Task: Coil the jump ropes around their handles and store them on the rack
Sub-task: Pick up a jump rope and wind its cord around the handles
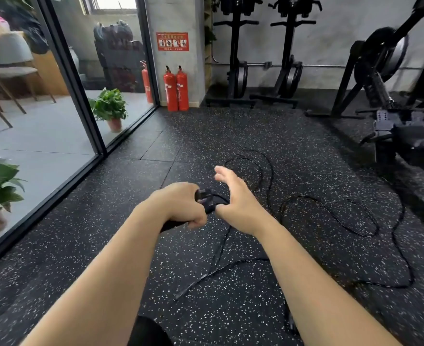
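Your left hand point(181, 206) clamps the jump rope handles point(206, 199) together as a core for coiling. Your right hand point(236, 196), fingers spread, hovers just right of them. The rope point(330, 211) trails in loose loops on the floor point(106, 233) to the right.

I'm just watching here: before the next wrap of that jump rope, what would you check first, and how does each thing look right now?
1. Left hand grips the handles firmly: ok.
2. Right hand free to take the rope: ok, fingers spread, holding nothing.
3. Rope clear of the rowing machine: ok, it lies loose on the floor.
4. Rope free of knots: cannot tell; loops cross each other.
5. Wraps already on the handles: cannot tell, hidden by the hands.
6. Rack within reach: cannot tell, not in view.
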Available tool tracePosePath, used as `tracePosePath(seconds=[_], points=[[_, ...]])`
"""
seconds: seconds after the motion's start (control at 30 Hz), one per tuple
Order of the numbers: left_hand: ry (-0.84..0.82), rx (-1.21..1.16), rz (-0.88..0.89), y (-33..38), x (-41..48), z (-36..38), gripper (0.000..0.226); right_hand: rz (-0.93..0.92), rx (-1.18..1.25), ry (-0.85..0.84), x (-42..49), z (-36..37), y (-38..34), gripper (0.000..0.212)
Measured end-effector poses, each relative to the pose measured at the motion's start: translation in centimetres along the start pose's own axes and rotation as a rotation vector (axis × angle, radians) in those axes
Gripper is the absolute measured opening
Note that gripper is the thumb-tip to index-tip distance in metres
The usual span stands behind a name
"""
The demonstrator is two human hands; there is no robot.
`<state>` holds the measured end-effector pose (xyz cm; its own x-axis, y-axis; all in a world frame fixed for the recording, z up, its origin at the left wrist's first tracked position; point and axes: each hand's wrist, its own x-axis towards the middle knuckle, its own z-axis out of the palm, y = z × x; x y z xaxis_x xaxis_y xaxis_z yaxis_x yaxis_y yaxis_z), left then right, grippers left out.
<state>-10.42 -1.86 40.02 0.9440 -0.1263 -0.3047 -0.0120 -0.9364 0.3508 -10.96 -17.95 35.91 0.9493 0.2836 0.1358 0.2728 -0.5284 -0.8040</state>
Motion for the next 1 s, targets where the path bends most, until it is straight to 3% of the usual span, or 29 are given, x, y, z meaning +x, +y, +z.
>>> tracePosePath(seconds=[0.1, 0.17, 0.27, 0.37, 0.43, 0.53, 0.63, 0.7, 0.83, 1.0], points=[[0.130, 0.235, 0.058, 1.1, -1.5, -1.8, 0.037, 0.067, 0.270, -0.094, -0.6, -0.8, -1.6, 0.031], [0.169, 0.184, 0.079, 1.0, -2.6, -3.3, 0.035, 0.107, 0.327, -0.092, -1.6, -1.8, -1.7, 0.008], [0.295, -0.277, 0.018, -0.6, -3.9, -5.8, 0.022, 0.165, 0.313, -0.032, -4.0, -3.5, -0.3, 0.039], [0.333, -0.901, -0.169, -3.6, -5.2, -7.9, 0.022, 0.257, 0.297, 0.046, -6.5, -4.5, 2.6, 0.044], [0.335, -1.123, -0.219, -5.1, -5.9, -8.5, 0.023, 0.333, 0.234, 0.079, -8.1, -4.8, 4.1, 0.041], [0.319, -1.215, -0.229, -5.3, -6.8, -8.3, 0.014, 0.456, 0.135, 0.078, -9.4, -4.9, 5.3, 0.029], [0.204, -1.225, -0.240, -3.8, -7.8, -7.0, 0.015, 0.581, -0.289, -0.074, -8.7, -5.7, 4.8, 0.033], [0.107, -1.203, -0.218, -2.1, -8.5, -5.6, 0.020, 0.557, -0.539, -0.054, -7.2, -6.5, 1.9, 0.041], [-0.090, -1.384, -0.025, 2.3, -9.5, -2.5, 0.028, 0.290, -0.414, -0.019, -3.6, -8.8, -5.9, 0.023], [-0.150, -1.726, 0.168, 7.0, -9.3, -2.5, 0.028, 0.158, -0.253, -0.133, -3.2, -8.2, -10.3, 0.033]])
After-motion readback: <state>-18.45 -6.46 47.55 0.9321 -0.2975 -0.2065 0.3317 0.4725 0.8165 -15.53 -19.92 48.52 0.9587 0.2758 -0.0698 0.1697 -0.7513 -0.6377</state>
